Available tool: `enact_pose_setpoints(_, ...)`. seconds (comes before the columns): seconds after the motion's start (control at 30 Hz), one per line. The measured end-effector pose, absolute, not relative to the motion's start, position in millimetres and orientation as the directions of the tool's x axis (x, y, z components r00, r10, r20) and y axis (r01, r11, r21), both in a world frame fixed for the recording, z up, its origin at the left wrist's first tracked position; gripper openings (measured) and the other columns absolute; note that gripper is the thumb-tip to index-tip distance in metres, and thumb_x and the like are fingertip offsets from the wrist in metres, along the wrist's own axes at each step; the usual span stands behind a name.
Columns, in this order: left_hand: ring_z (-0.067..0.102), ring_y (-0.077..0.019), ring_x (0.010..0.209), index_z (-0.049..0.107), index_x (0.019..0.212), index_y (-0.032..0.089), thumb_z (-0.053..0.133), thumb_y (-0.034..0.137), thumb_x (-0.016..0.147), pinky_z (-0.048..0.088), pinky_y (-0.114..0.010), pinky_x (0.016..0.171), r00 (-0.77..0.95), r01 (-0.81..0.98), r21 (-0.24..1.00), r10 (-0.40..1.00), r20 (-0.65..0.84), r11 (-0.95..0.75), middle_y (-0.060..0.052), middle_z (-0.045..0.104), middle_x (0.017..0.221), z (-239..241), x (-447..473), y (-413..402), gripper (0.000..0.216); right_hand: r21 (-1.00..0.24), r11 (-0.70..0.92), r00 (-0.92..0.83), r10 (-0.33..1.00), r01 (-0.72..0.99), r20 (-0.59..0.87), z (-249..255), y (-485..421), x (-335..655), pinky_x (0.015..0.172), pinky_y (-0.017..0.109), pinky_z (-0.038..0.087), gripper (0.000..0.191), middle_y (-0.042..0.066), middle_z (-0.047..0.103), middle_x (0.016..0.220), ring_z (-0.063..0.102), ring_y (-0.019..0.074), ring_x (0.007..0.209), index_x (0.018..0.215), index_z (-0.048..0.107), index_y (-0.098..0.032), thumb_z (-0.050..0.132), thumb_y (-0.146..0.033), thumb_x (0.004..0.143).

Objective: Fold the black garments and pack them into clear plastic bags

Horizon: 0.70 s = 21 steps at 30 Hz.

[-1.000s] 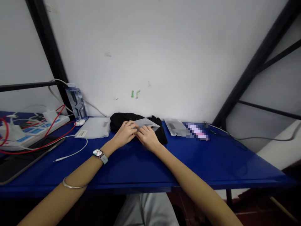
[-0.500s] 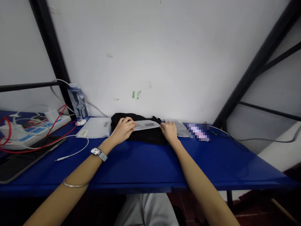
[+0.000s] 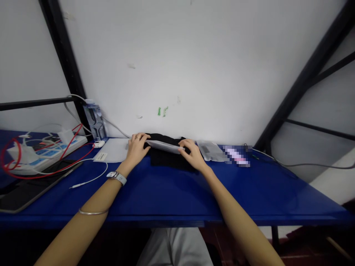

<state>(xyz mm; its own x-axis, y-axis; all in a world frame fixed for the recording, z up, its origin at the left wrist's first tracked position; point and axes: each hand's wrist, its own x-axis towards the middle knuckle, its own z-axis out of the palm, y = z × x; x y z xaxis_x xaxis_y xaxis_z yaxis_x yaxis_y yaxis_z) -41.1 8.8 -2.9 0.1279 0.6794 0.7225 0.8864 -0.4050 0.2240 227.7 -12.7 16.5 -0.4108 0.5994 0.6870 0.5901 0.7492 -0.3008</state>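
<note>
A folded black cloth (image 3: 173, 161), perhaps a garment, lies on the blue tabletop against the wall. Across it runs a pale, translucent strip (image 3: 165, 147) that looks like the edge of a plastic bag. My left hand (image 3: 137, 148) grips the strip's left end, thumb below and fingers over the black cloth. At the other end, my right hand (image 3: 193, 153) pinches the strip between thumb and fingers. The fingertips are partly hidden in the dark folds.
Left of the cloth lie a frosted plastic bag (image 3: 115, 147), a water bottle (image 3: 95, 122), a power strip (image 3: 52, 149) with tangled cables and a dark tablet (image 3: 36, 188). On the right lie another clear bag (image 3: 212, 151) and a blurred-out item (image 3: 237, 155).
Both hands have shifted a little left. The strip, flatter and facing up before, now tips edge-on and slopes down to the right. More of the clear bag at right shows.
</note>
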Motion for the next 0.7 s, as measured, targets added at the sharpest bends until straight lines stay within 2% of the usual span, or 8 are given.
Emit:
enact_pose_setpoints(0.1, 0.044, -0.0309, 0.117, 0.062, 0.113, 0.027, 0.061, 0.022, 0.082, 0.032, -0.054, 0.096, 0.299, 0.866, 0.108, 0.681, 0.668, -0.487, -0.007, 0.060, 0.123, -7, -33, 5, 0.031, -0.278, 0.788, -0.547, 0.590, 0.549, 0.594, 12, -25, 205, 0.094, 0.037, 0.041, 0.017, 0.007, 0.062, 0.111, 0.053, 0.0220, 0.105, 0.098, 0.059, -0.021, 0.052, -0.035, 0.091)
enact_pose_setpoints(0.2, 0.044, -0.0299, 0.119, 0.066, 0.106, 0.032, 0.056, 0.019, 0.086, 0.020, -0.061, 0.101, 0.366, 0.844, 0.070, 0.666, 0.650, -0.532, -0.003, 0.066, 0.119, -11, -27, 4, 0.026, -0.249, 0.797, -0.631, 0.592, 0.551, 0.501, 2, -26, 196, 0.101, 0.042, 0.038, 0.045, 0.010, 0.053, 0.132, 0.046, 0.0244, 0.122, 0.128, 0.050, -0.024, 0.061, -0.029, 0.084)
enact_pose_setpoints(0.23, 0.044, -0.0293, 0.118, 0.067, 0.107, 0.033, 0.054, 0.018, 0.087, 0.019, -0.061, 0.100, 0.369, 0.837, 0.080, 0.667, 0.647, -0.541, -0.003, 0.067, 0.118, -11, -27, 4, 0.028, -0.257, 0.798, -0.639, 0.594, 0.545, 0.489, 0, -23, 196, 0.104, 0.044, 0.036, 0.056, 0.010, 0.049, 0.138, 0.043, 0.0248, 0.128, 0.135, 0.044, -0.025, 0.062, -0.026, 0.082)
enact_pose_setpoints(0.3, 0.046, -0.0280, 0.116, 0.066, 0.110, 0.033, 0.049, 0.016, 0.089, 0.021, -0.059, 0.098, 0.364, 0.824, 0.116, 0.675, 0.641, -0.554, -0.002, 0.067, 0.120, -12, -28, 5, 0.032, -0.325, 0.797, -0.631, 0.602, 0.508, 0.490, -2, -18, 202, 0.107, 0.045, 0.033, 0.064, 0.010, 0.046, 0.143, 0.040, 0.0244, 0.132, 0.141, 0.039, -0.026, 0.059, -0.020, 0.081)
enact_pose_setpoints(0.4, 0.048, -0.0270, 0.115, 0.065, 0.113, 0.032, 0.044, 0.017, 0.092, 0.023, -0.056, 0.095, 0.316, 0.810, 0.198, 0.696, 0.645, -0.551, -0.001, 0.066, 0.121, -10, -29, 7, 0.034, -0.477, 0.770, -0.589, 0.635, 0.425, 0.499, 1, -11, 213, 0.108, 0.044, 0.035, 0.061, 0.008, 0.047, 0.144, 0.045, 0.0237, 0.131, 0.142, 0.040, -0.028, 0.057, -0.023, 0.084)
enact_pose_setpoints(0.47, 0.048, -0.0266, 0.114, 0.066, 0.113, 0.032, 0.042, 0.020, 0.093, 0.024, -0.054, 0.094, 0.274, 0.796, 0.258, 0.706, 0.654, -0.548, -0.001, 0.066, 0.122, -9, -28, 6, 0.033, -0.520, 0.761, -0.571, 0.641, 0.388, 0.513, 2, -10, 216, 0.108, 0.044, 0.035, 0.063, 0.007, 0.047, 0.145, 0.045, 0.0236, 0.131, 0.142, 0.040, -0.028, 0.060, -0.027, 0.083)
enact_pose_setpoints(0.57, 0.048, -0.0252, 0.115, 0.065, 0.115, 0.032, 0.040, 0.021, 0.094, 0.025, -0.051, 0.094, 0.280, 0.766, 0.292, 0.705, 0.651, -0.573, -0.001, 0.065, 0.123, -7, -24, 5, 0.035, -0.501, 0.771, -0.545, 0.634, 0.392, 0.549, -1, -8, 213, 0.108, 0.041, 0.037, 0.056, 0.005, 0.052, 0.140, 0.049, 0.0221, 0.127, 0.138, 0.047, -0.026, 0.056, -0.021, 0.083)
enact_pose_setpoints(0.7, 0.044, -0.0266, 0.120, 0.053, 0.131, 0.032, 0.043, 0.027, 0.093, 0.026, -0.049, 0.096, 0.208, 0.790, 0.307, 0.704, 0.679, -0.530, -0.004, 0.062, 0.129, -4, -19, 2, 0.039, -0.441, 0.690, -0.341, 0.691, 0.575, 0.637, -3, -2, 216, 0.102, 0.036, 0.043, 0.055, 0.001, 0.062, 0.128, 0.057, 0.0196, 0.118, 0.128, 0.058, -0.026, 0.039, -0.007, 0.080)
